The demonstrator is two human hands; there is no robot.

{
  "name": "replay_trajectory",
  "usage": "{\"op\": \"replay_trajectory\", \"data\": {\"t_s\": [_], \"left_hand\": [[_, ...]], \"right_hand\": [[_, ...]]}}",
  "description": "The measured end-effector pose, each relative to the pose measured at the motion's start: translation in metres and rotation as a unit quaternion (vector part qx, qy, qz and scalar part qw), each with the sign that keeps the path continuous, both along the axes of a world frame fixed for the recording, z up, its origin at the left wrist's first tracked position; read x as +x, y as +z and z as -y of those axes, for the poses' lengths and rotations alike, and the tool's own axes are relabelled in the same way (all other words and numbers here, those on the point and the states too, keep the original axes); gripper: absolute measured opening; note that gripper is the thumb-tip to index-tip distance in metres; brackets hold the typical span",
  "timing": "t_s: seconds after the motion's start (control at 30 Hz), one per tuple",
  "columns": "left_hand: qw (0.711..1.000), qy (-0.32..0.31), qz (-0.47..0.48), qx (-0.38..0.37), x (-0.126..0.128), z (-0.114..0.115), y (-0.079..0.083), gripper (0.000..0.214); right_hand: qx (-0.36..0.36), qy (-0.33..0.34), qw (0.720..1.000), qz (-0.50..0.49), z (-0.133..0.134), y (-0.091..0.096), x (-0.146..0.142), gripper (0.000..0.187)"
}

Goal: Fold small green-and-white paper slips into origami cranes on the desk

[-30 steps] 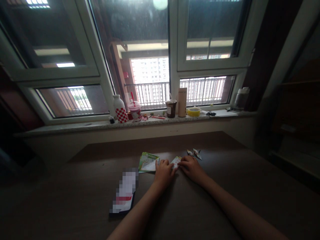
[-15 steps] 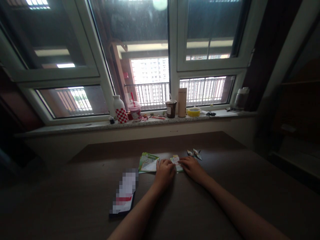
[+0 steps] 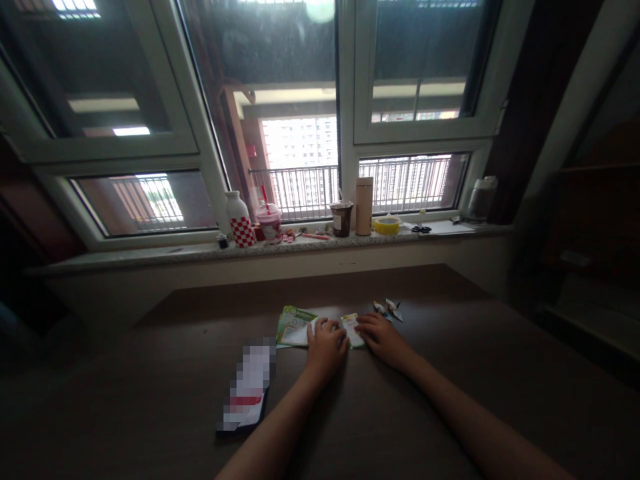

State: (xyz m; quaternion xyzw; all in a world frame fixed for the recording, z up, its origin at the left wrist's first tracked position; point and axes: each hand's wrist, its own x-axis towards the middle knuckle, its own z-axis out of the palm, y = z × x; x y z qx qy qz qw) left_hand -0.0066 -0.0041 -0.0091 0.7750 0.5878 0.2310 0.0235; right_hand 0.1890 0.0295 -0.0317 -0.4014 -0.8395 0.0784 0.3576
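A small folded piece of printed paper (image 3: 353, 329) lies on the dark wooden table (image 3: 165, 393) between my hands. My left hand (image 3: 326, 348) rests on the table with fingers curled, its fingertips against the paper's left edge. My right hand (image 3: 383, 339) presses fingertips on the paper's right side. A green printed sheet (image 3: 295, 326) lies just left of my left hand. Two small folded paper figures (image 3: 389, 309) sit beyond my right hand.
A phone (image 3: 246, 389) lies on the table to the left of my left forearm. The windowsill behind holds a red checked bottle (image 3: 239, 219), a pink cup (image 3: 269, 223), a dark cup (image 3: 342, 218), a tall tan flask (image 3: 365, 205), a yellow tape roll (image 3: 387, 225) and scissors (image 3: 421, 229).
The small paper has been turned and flattened between my hands. Both hands shifted only slightly.
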Motion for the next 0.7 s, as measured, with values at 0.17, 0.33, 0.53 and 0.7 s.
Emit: {"op": "replay_trajectory", "data": {"t_s": [0.17,0.33,0.53,0.7], "left_hand": [[1.0,0.0,0.012,0.002,-0.002,-0.002,0.0003,0.021],[1.0,0.0,0.025,0.003,-0.002,-0.0016,0.0026,0.02],[1.0,0.005,0.028,0.006,-0.0023,-0.0017,0.0026,0.019],[1.0,0.013,0.01,0.017,-0.0007,0.0013,0.0057,0.019]], "right_hand": [[-0.003,-0.002,1.0,0.014,0.0038,0.0059,0.0014,0.024],[-0.011,0.003,1.0,0.016,0.0044,0.007,0.0018,0.023],[-0.019,0.01,1.0,0.022,0.0049,0.0076,0.0009,0.028],[-0.028,0.014,0.999,0.03,0.0059,0.009,0.0008,0.03]]}}
